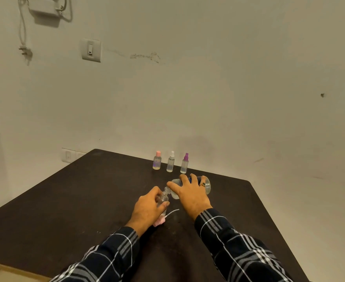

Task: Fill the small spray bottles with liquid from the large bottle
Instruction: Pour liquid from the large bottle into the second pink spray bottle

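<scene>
The clear large bottle point(205, 186) lies tipped sideways in the right hand point(190, 193), mouth meeting the open small bottle point(163, 200) gripped by the left hand point(148, 206) mid-bench point(66, 200). A pink sprayer top point(159, 222) lies beside it; three capped bottles point(171, 162) stand behind.

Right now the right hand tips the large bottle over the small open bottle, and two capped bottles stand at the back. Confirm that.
Wrong on the count: the head view shows three capped bottles at the back. The right hand does tip the large bottle over the small open bottle.
</scene>
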